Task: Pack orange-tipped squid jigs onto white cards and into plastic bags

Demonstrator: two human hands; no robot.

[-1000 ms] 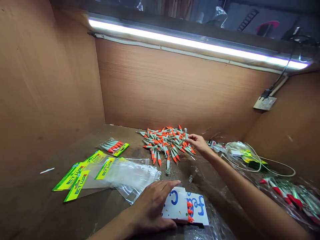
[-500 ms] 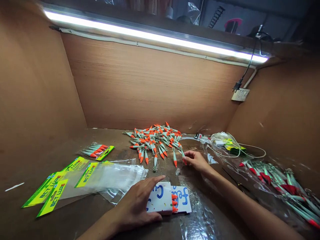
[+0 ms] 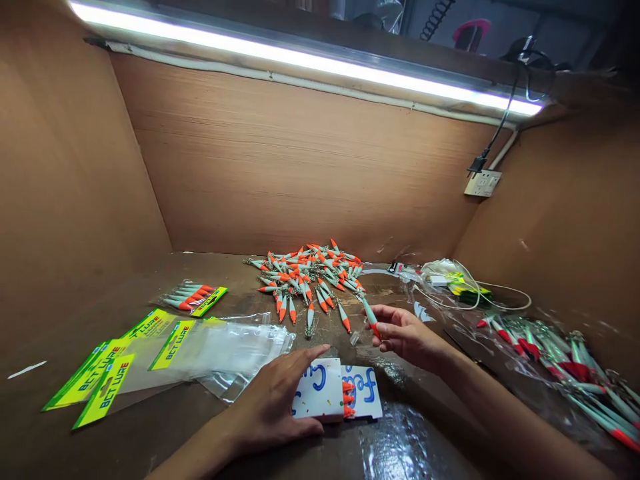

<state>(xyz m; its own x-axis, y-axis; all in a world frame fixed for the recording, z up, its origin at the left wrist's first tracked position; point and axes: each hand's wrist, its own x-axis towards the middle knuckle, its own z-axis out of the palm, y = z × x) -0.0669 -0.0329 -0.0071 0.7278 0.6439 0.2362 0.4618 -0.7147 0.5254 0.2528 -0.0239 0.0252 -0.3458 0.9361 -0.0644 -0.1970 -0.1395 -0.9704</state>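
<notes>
My right hand pinches one fishing lure, pale with an orange end, and holds it tilted beside the pile. My left hand rests around the left end of a small white cardboard box with blue handwriting, thumb on the near side and fingers along the far side. Orange tips of several lures show at the box's right opening, over a white flap with more writing. Behind the hands lies a loose pile of similar lures; one lure lies apart at its front.
To the left are clear bags with yellow-green BCT LURE headers, and a filled lure pack. Red-and-pale lures lie on plastic at right, near a white cable. A plug hangs by the socket.
My right hand has picked up a lure and drawn it slightly nearer and to the right. The neighbouring lure has turned a little. My left hand stays at the box.
</notes>
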